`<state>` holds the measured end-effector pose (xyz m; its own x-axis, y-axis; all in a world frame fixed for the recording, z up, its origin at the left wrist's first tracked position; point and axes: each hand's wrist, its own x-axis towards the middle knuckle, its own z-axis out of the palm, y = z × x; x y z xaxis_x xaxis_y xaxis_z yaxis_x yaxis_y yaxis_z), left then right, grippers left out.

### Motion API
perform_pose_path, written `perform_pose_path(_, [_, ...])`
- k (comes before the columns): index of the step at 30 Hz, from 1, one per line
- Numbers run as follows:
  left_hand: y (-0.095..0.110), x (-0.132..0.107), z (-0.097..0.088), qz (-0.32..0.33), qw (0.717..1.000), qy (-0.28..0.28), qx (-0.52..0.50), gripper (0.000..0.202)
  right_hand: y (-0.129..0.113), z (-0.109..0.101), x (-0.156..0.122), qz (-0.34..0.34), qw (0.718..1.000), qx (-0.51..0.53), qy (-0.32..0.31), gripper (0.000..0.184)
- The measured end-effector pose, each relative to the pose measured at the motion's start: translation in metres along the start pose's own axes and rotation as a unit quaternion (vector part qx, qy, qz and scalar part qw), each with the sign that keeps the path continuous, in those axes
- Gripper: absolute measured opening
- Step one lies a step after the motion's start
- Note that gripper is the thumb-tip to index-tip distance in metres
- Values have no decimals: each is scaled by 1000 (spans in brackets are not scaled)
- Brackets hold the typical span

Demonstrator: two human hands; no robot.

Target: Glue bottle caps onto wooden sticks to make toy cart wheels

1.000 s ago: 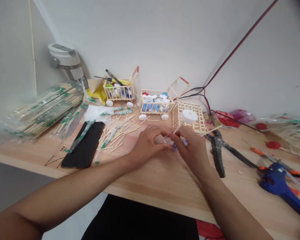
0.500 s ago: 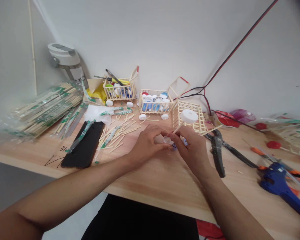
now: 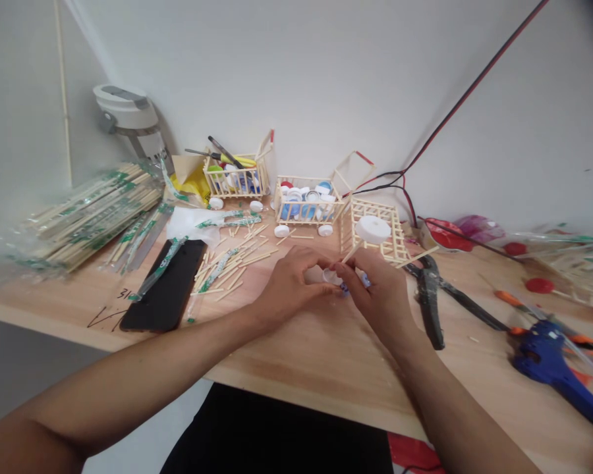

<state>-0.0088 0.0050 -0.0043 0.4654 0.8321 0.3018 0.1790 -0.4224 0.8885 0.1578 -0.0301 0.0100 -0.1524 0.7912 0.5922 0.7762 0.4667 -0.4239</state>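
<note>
My left hand (image 3: 296, 280) is curled around a small whitish bottle cap (image 3: 331, 276), pinched between thumb and fingers just above the table. Between the thumb and fingers of my right hand (image 3: 378, 289) is a thin wooden stick (image 3: 352, 253); a round white cap (image 3: 373, 229) sits on its far end. The stick's near end meets the left hand's cap, though the fingers partly hide the contact. Bluish pieces (image 3: 344, 288) show beneath my right hand, mostly covered. Right behind the hands lies a stick-built basket frame (image 3: 380, 209) without wheels in view.
Two small stick carts, a left one (image 3: 237, 184) and a middle one (image 3: 309, 201), hold bottle caps. Cut sticks (image 3: 234, 263) and a black phone (image 3: 165, 286) lie left. Pliers (image 3: 429, 303) and a blue glue gun (image 3: 543, 349) lie right; a cable (image 3: 467, 92) runs along the wall.
Almost nothing differs. Both hands keep the same hold on the cap and the stick, and the view has shifted only very slightly.
</note>
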Motion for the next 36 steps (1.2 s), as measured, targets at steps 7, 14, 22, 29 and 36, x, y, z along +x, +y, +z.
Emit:
perform_pose_path(7, [0,0,0,8,1000,-1,4,23,0,0,0,1,1000,-4,-2,21])
perform_pose_path(14, [-1,0,0,8,1000,0,2,23,0,0,0,1,1000,0,-2,20])
perform_pose_path(22, [1,0,0,8,1000,2,4,23,0,0,0,-6,1000,-1,0,21])
perform_pose_path(29, [-1,0,0,8,1000,3,7,23,0,0,0,-9,1000,4,-2,19])
perform_pose_path(36, [0,-1,0,13,1000,5,3,23,0,0,0,-9,1000,-6,5,21])
